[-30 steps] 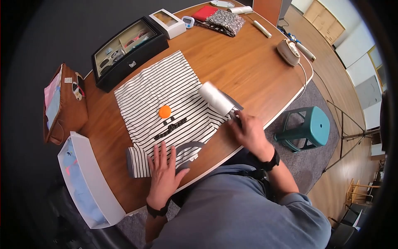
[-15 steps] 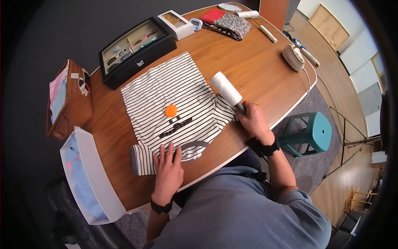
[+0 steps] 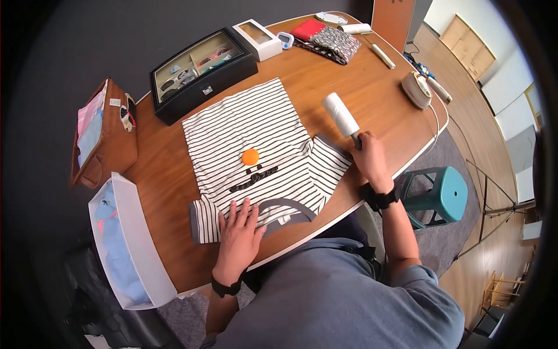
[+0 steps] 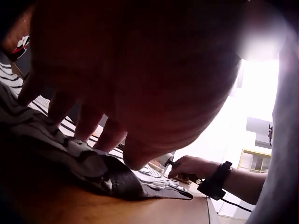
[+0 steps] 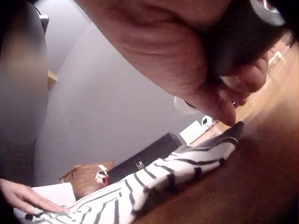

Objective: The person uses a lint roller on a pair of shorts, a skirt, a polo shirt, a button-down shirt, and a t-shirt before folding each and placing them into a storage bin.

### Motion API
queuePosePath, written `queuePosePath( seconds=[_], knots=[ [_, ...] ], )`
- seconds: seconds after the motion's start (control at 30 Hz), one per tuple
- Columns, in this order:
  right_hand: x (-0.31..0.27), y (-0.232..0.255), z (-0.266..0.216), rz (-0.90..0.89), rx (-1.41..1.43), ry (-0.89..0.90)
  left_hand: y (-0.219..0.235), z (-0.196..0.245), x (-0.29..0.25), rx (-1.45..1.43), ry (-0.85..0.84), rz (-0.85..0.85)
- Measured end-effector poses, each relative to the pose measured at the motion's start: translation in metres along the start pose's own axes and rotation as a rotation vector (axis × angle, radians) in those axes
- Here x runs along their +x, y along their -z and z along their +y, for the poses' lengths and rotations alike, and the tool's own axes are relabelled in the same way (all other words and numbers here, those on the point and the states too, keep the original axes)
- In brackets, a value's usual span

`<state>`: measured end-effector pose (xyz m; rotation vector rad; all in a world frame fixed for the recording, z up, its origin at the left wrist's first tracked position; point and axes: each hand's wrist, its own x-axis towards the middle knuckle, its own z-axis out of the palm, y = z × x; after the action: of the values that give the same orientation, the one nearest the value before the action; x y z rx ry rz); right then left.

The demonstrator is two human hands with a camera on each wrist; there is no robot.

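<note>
Only the head view shows the lint roller [image 3: 341, 114] above the striped shirt [image 3: 261, 145].

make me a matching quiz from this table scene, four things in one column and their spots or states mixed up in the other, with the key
Things:
1. lint roller
2. striped shirt
3. black display case
4. teal stool

Places or states:
A. on the floor beside the table
B. at the table's far edge, lid down
C. gripped by the right hand
D. spread flat, pressed by the left hand

Pairs: 1-C, 2-D, 3-B, 4-A
</note>
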<state>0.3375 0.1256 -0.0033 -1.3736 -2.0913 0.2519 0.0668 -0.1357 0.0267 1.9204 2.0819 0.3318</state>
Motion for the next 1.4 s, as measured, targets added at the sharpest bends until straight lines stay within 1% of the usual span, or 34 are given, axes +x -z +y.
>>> queuePosePath(
  seconds=[0.03, 0.1, 0.13, 0.17, 0.23, 0.3, 0.33, 0.37, 0.4, 0.43, 0.5, 0.53, 0.57, 0.63, 0.67, 0.7, 0.73, 0.77, 0.83, 0.87, 0.9, 0.97, 1.03, 1.07, 1.1, 1.17, 1.2, 1.27, 1.3, 1.33, 1.37, 1.4],
  knots=[
    [-0.004, 0.004, -0.004, -0.002, 0.0, 0.002, 0.0, 0.0, -0.001, -0.001, 0.002, 0.0],
    [-0.011, 0.023, -0.022, -0.027, 0.038, -0.11, 0.001, -0.002, -0.003, 0.02, -0.028, -0.025],
    [-0.014, 0.034, -0.034, -0.079, 0.019, -0.167, 0.003, -0.004, -0.004, 0.018, -0.033, -0.028],
    [-0.021, 0.04, -0.045, -0.079, 0.015, -0.173, 0.005, -0.007, -0.005, -0.01, -0.025, -0.063],
    [-0.039, 0.045, -0.068, -0.153, 0.076, -0.179, 0.009, -0.008, -0.006, -0.038, -0.02, -0.099],
    [-0.065, 0.045, -0.096, -0.284, 0.195, -0.065, 0.012, -0.007, -0.005, -0.017, -0.006, -0.095],
    [-0.077, 0.043, -0.11, -0.396, 0.266, -0.015, 0.009, -0.006, -0.006, -0.018, -0.006, -0.099],
    [-0.089, 0.04, -0.123, -0.506, 0.338, 0.035, 0.005, -0.004, -0.007, 0.02, 0.056, -0.048],
    [-0.1, 0.035, -0.132, -0.579, 0.383, 0.08, 0.0, -0.003, -0.008, 0.059, 0.116, 0.002],
    [-0.11, 0.029, -0.139, -0.653, 0.426, 0.126, -0.004, -0.007, -0.01, 0.058, 0.114, -0.002],
    [-0.124, 0.014, -0.145, -0.699, 0.339, 0.277, -0.009, -0.014, -0.014, 0.109, 0.218, -0.047],
    [-0.127, 0.013, -0.145, -0.739, 0.225, 0.312, -0.008, -0.016, -0.015, 0.1, 0.236, -0.091],
    [-0.128, 0.012, -0.141, -0.744, 0.224, 0.311, -0.009, -0.017, -0.014, 0.097, 0.238, -0.094],
    [-0.131, 0.014, -0.123, -0.729, 0.079, 0.185, -0.009, -0.017, -0.014, 0.108, 0.282, -0.158],
    [-0.129, 0.019, -0.112, -0.59, -0.018, 0.214, -0.007, -0.017, -0.014, 0.107, 0.286, -0.157],
    [-0.121, 0.025, -0.108, -0.532, -0.087, 0.086, -0.004, -0.017, -0.013, 0.107, 0.302, -0.195],
    [-0.118, 0.026, -0.098, -0.469, -0.143, 0.064, -0.002, -0.018, -0.011, 0.107, 0.315, -0.234],
    [-0.117, 0.026, -0.085, -0.406, -0.2, 0.04, -0.004, -0.019, -0.011, 0.104, 0.312, -0.233],
    [-0.11, 0.028, -0.069, -0.287, -0.311, -0.089, -0.007, -0.019, -0.012, 0.104, 0.311, -0.204],
    [-0.103, 0.032, -0.064, -0.284, -0.303, -0.152, -0.007, -0.018, -0.011, 0.103, 0.304, -0.205],
    [-0.097, 0.033, -0.058, -0.255, -0.257, -0.163, -0.007, -0.018, -0.011, 0.105, 0.306, -0.206],
    [-0.089, 0.034, -0.058, -0.297, -0.287, -0.197, -0.005, -0.017, -0.013, 0.107, 0.312, -0.206],
    [-0.092, 0.033, -0.072, -0.32, -0.245, -0.127, -0.004, -0.015, -0.011, 0.099, 0.308, -0.216],
    [-0.097, 0.033, -0.085, -0.39, -0.239, -0.065, -0.004, -0.015, -0.011, 0.1, 0.309, -0.213],
    [-0.106, 0.03, -0.093, -0.44, -0.184, 0.051, -0.004, -0.015, -0.012, 0.097, 0.309, -0.215],
    [-0.121, 0.033, -0.116, -0.56, -0.107, 0.17, -0.005, -0.015, -0.013, 0.094, 0.309, -0.221],
    [-0.122, 0.033, -0.115, -0.56, -0.108, 0.168, -0.006, -0.016, -0.012, 0.099, 0.312, -0.218],
    [-0.124, 0.032, -0.104, -0.62, -0.19, 0.157, -0.007, -0.016, -0.012, 0.103, 0.315, -0.216],
    [-0.114, 0.028, -0.076, -0.42, -0.293, 0.047, -0.007, -0.016, -0.012, 0.103, 0.316, -0.216],
    [-0.1, 0.034, -0.065, -0.358, -0.351, -0.008, -0.007, -0.016, -0.012, 0.104, 0.317, -0.216],
    [-0.091, 0.032, -0.042, -0.293, -0.369, -0.061, -0.007, -0.015, -0.013, 0.105, 0.312, -0.215],
    [-0.076, 0.037, -0.034, -0.297, -0.366, -0.158, -0.007, -0.015, -0.013, 0.103, 0.313, -0.218]
  ],
)
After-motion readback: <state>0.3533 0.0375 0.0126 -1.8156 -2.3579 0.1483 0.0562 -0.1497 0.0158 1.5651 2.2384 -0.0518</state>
